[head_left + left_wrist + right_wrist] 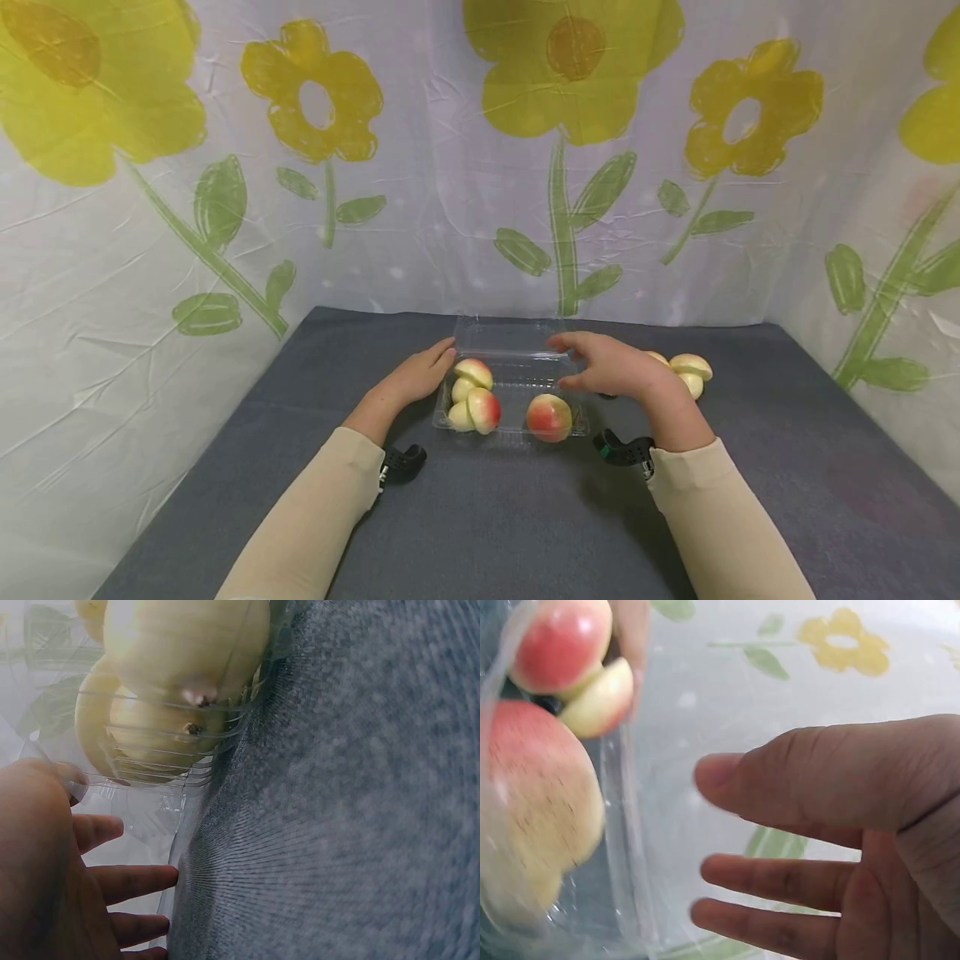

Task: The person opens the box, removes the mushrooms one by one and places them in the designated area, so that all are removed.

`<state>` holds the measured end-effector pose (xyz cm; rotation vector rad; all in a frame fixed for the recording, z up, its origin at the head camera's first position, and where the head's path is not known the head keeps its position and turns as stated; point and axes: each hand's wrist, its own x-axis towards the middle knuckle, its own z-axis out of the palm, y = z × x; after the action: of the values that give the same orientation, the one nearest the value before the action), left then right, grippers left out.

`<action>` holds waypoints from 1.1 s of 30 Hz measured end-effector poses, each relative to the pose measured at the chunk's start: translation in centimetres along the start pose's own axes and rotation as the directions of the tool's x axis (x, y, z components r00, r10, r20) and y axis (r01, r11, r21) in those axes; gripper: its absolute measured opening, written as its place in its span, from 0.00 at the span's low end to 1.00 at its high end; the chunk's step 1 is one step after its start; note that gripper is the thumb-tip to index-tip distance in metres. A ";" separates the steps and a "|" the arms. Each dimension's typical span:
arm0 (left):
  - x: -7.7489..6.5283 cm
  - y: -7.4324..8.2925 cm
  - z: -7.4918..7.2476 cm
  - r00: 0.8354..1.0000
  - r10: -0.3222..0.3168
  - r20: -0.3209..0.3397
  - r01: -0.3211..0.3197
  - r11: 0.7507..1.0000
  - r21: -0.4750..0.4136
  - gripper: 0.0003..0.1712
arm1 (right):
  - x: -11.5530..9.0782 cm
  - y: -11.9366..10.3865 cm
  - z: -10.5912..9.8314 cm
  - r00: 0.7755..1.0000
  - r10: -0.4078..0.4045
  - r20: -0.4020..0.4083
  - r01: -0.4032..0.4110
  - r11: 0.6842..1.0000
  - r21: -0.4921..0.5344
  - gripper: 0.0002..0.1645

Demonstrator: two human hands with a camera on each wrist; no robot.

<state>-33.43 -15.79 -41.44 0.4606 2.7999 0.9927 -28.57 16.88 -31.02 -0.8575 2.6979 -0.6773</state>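
A clear plastic clamshell box (510, 433) sits on the table with its lid (510, 335) raised at the back. Inside at the left are two mushroom-shaped pieces (483, 410) with red-and-yellow caps and pale stems; another red-and-yellow piece (550, 418) lies at the right. My left hand (420, 373) is at the box's left side, thumb by the clear rim and fingers spread, as the left wrist view shows. My right hand (611, 364) hovers over the box's back right corner, thumb and fingers apart with nothing between them.
More mushroom-shaped pieces (692, 371) lie on the grey cloth-covered table (517, 525) right of the box, partly hidden behind my right hand. A white curtain (435, 192) with yellow flowers hangs around the table's back and sides.
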 end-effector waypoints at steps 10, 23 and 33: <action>0.2 -0.2 0.1 1.000 -0.010 -0.001 0.010 1.000 -0.003 0.35 | 1.0 -0.5 1.6 0.978 -0.011 0.211 -0.010 0.995 0.098 0.24; 0.3 -0.4 0.1 1.000 -0.014 0.003 0.014 1.000 0.006 0.35 | 1.7 -0.4 2.6 0.972 -0.027 0.233 0.026 1.000 0.007 0.42; 0.1 -0.2 0.0 1.000 -0.009 0.005 0.009 1.000 0.016 0.36 | 2.9 -0.3 4.0 0.996 0.042 0.077 -0.030 0.987 -0.158 0.21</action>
<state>-33.56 -15.86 -41.56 0.4515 2.8047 0.9669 -29.41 13.55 -34.56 -0.8503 2.7150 -0.4171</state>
